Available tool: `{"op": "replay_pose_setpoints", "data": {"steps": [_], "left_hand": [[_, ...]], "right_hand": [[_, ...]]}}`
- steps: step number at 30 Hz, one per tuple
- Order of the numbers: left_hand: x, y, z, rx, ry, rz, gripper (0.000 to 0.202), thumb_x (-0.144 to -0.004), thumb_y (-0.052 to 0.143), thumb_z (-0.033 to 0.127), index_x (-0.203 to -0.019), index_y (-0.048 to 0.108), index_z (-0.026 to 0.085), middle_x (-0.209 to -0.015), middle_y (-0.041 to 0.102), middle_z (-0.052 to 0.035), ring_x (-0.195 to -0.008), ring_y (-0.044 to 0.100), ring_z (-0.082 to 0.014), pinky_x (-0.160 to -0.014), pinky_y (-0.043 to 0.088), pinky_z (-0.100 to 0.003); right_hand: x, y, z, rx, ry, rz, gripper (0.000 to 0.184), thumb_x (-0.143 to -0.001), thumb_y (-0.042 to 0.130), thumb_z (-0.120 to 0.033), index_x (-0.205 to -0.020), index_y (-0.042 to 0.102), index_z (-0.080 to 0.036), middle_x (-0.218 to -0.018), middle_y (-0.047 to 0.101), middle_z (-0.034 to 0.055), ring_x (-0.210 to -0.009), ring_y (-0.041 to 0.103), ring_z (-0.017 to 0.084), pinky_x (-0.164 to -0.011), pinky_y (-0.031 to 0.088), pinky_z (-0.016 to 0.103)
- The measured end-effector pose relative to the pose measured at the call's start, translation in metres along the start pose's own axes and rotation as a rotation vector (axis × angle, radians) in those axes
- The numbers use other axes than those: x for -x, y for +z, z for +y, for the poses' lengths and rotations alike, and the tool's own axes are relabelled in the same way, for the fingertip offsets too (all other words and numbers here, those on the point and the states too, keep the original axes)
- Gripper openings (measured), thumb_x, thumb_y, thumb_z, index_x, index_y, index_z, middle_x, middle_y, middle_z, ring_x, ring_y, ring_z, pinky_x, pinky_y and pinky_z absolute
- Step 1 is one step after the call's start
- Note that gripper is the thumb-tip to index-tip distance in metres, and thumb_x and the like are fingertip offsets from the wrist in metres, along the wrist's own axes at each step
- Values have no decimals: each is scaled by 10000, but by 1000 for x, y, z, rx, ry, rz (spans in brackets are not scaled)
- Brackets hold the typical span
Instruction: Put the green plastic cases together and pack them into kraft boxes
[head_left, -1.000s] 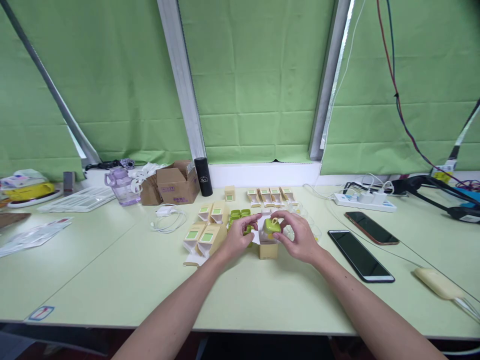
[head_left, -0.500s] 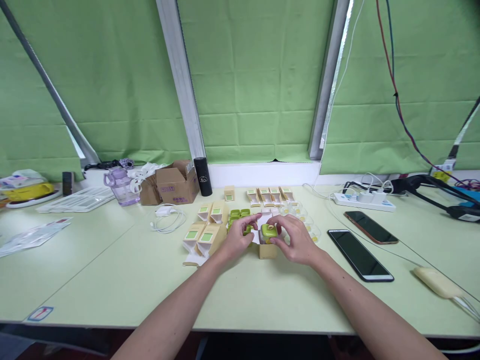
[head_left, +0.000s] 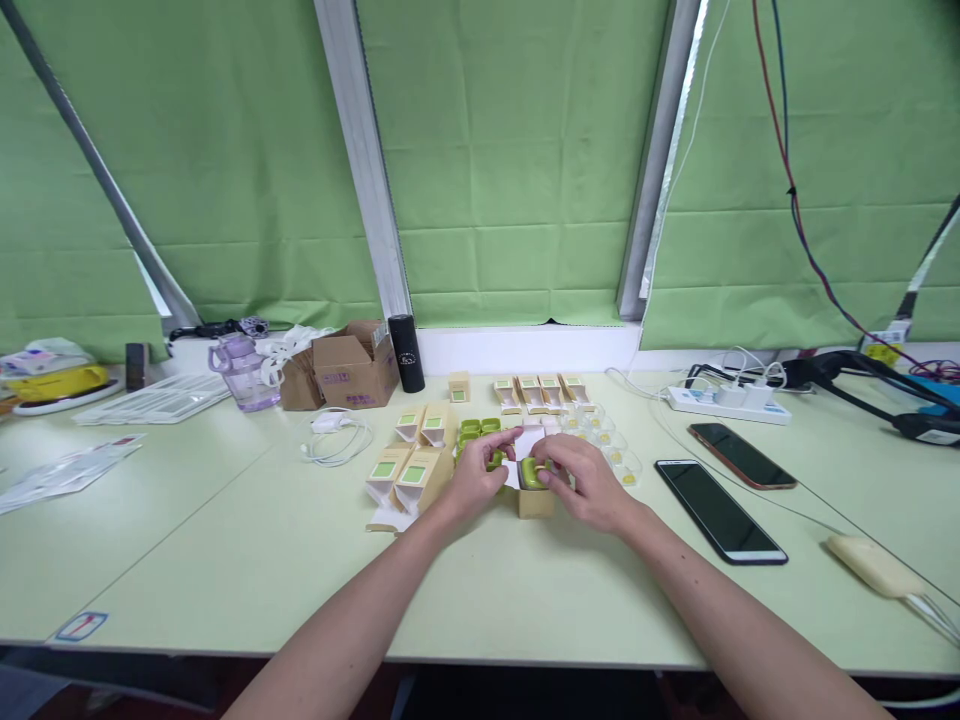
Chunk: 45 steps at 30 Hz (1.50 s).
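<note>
Item 1: green case (head_left: 533,472), small, rounded, glossy. It sits in the open top of a tan carton (head_left: 537,503), partly sunk in, at the middle of the table (head_left: 225,540).
Item 2: right hand (head_left: 592,485). Thumb and fingertips are pinched on the green case from the right.
Item 3: left hand (head_left: 475,482). Fingers are curled at the carton's white flap (head_left: 527,443), touching it; whether they clamp it cannot be told.
Item 4: labelled cartons (head_left: 411,476), tan with green panels, lying just left of the left hand.
Item 5: spare green cases (head_left: 480,428), behind the hands.
Item 6: row of open cartons (head_left: 540,391), further back.
Item 7: clear trays (head_left: 613,452), beside the right hand.
Item 8: two phones (head_left: 720,510), face up, well to the right.
</note>
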<state>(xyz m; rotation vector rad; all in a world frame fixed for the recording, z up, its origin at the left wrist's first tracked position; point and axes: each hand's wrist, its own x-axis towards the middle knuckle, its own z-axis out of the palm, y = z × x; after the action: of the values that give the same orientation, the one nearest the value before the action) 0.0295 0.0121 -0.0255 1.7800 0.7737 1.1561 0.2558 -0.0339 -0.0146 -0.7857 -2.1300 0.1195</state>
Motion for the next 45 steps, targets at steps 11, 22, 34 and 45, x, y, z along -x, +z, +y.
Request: {"op": "replay_pose_setpoints", "data": {"steps": [11,22,34,45], "left_hand": [[0,-1,-3,6,9,0,757,-680,575,72,-1420,720,135,-1033,742,-72,-1017,668,-220,-967,507,-351],[1,-1,2,1,3,7,756,-678,574,75,-1416,725,135,-1005,733,-67,-1009,669,-219,-972,512,-354],[0,-2,-1,-12,16,-3,736,-691,588,93,-1414,721,117,-981,708,-59,-997,667,-219,-974,518,-357],[1,0,1,3,7,5,714,-691,598,118,-1391,737,129,-960,687,-49,-992,659,-218,-987,517,-368]], "right_hand": [[0,8,-1,-20,157,64,114,-1020,563,-212,-942,639,-246,-906,716,51,-797,591,225,-763,432,367],[-1,11,-3,-12,243,76,100,-1011,585,-209,-959,660,-250,-859,680,38,-801,578,228,-738,423,360],[-1,15,-1,-58,213,56,114,-992,593,-164,-925,643,-242,-1009,659,62,-956,615,241,-818,474,368],[-7,16,0,-134,320,67,150,-862,699,-133,-776,762,-238,-842,674,40,-770,606,209,-717,483,355]]}}
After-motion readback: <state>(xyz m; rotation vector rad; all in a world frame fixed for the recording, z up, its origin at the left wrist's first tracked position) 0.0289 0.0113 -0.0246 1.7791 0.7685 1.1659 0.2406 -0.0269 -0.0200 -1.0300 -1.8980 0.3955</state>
